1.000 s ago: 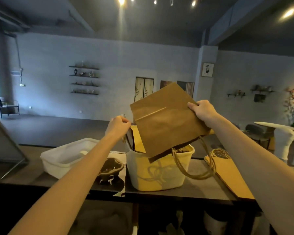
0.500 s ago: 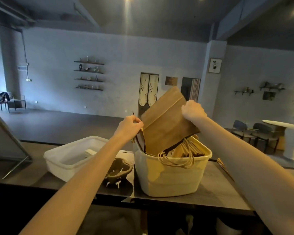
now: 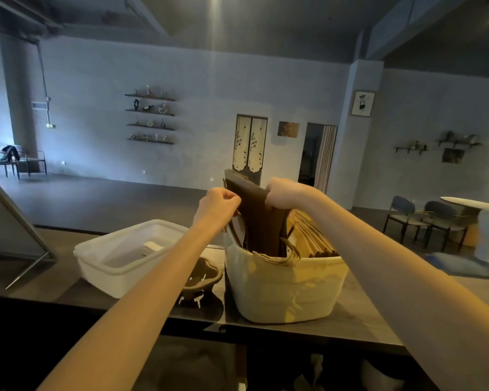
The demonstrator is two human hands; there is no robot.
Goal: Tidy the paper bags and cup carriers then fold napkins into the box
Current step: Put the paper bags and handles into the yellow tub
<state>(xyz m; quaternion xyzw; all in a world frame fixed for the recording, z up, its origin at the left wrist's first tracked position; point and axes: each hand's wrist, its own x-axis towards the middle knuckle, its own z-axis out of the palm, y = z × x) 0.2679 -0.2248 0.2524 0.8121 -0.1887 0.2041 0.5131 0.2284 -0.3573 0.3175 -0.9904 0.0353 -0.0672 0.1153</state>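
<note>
Paper bag stands upright, long axis vertical, partway down the left end of the cream bin, left of the filed bags. Right hand fingers curl over its top edge; left hand pinches bag edges aside. Next move looks straight down.

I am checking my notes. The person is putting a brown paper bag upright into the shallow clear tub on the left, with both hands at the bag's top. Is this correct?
Not quite. The head view shows the paper bag going upright into the tall cream bin, not the shallow clear tub. The left hand and right hand are at its top.
</note>
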